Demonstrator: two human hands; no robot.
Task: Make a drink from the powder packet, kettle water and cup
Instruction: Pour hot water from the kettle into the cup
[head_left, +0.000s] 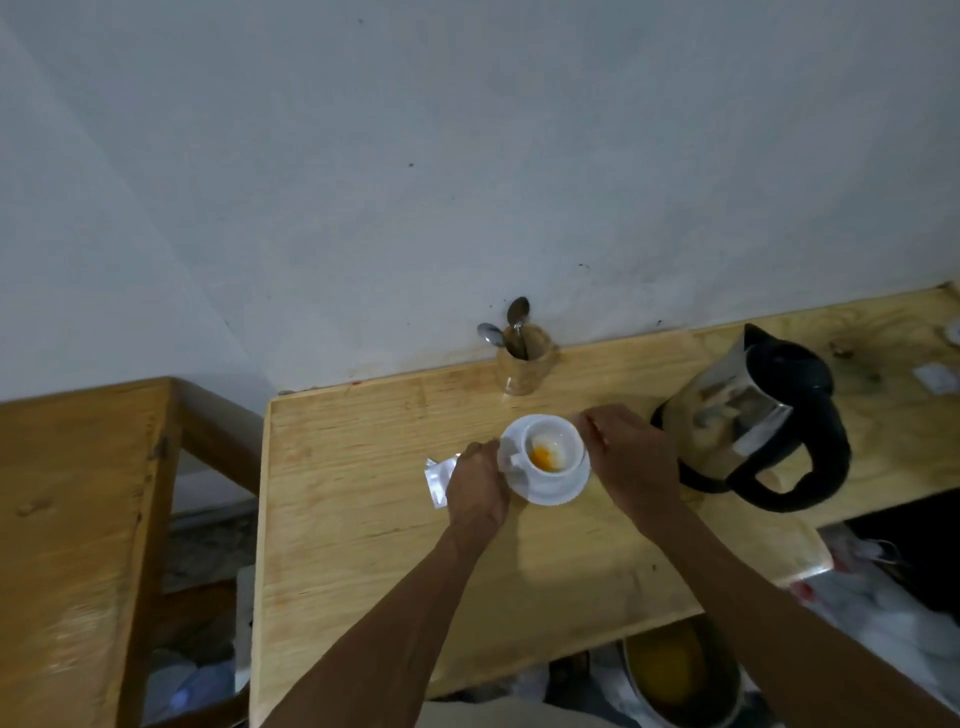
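A white cup (551, 444) stands on a white saucer (556, 491) on the wooden table (363, 519). Orange powder (541, 457) lies in the cup's bottom. My left hand (475, 491) rests at the saucer's left edge and holds a silvery powder packet (435, 480) that sticks out to its left. My right hand (631, 457) is at the saucer's right side, fingers curled near the rim; I cannot tell whether it grips the saucer. A steel kettle with black handle and lid (753, 421) stands just right of that hand.
A wooden holder (524, 366) with two spoons (511, 325) stands by the wall behind the cup. A wooden frame (78, 519) is to the left. Below the table's front edge sit a pot (675, 675) and plastic bags (883, 613).
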